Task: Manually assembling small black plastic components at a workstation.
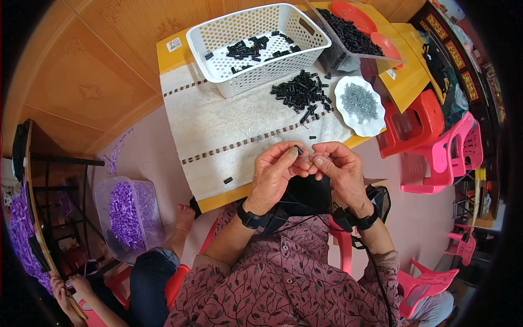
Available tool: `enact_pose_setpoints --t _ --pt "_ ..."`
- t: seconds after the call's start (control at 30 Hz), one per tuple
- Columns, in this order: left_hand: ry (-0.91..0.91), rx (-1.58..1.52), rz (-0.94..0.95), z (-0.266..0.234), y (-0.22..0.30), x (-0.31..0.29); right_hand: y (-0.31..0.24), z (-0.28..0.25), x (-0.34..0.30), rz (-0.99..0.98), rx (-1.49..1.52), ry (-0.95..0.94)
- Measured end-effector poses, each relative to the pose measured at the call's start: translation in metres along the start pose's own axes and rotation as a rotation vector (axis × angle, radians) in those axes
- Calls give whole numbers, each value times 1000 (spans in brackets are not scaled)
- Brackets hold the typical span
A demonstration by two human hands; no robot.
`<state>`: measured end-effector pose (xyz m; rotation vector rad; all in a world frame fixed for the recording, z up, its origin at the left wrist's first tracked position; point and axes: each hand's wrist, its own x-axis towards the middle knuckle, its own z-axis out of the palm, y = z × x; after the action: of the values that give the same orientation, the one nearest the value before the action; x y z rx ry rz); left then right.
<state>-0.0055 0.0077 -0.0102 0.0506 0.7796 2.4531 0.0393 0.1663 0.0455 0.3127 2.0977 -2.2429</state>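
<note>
Blk pc [298, 150] in L hand [273, 173], R hand [344, 171] just beside.

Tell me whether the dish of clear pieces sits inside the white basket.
No: the dish stands on the table outside the basket, to the right of the pile of black pieces.

black pieces [299, 94]: glossy plastic | basket [261, 77]: smooth plastic | mat [212, 128]: rough cloth | wall [60, 60]: glossy wood

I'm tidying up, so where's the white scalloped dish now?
In the head view, the white dish sits at the right end of the pale cloth, just right of the pile of black pieces.
</note>
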Motion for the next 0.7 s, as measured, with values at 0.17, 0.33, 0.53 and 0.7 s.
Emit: enact_pose_setpoints --t 0.17,0.33,0.53,0.7 --pt "-11 52 34 5 -3 -2 0 -3 -4 11 42 -24" --pt "-49 131 64 3 -6 -3 -4 -1 -11 -14 28 -15" --pt "-51 182 82 9 -6 -4 -3 -4 -13 -64 19 -12" --pt "-14 121 80 12 -5 -3 -2 -3 -13 -71 -10 14"
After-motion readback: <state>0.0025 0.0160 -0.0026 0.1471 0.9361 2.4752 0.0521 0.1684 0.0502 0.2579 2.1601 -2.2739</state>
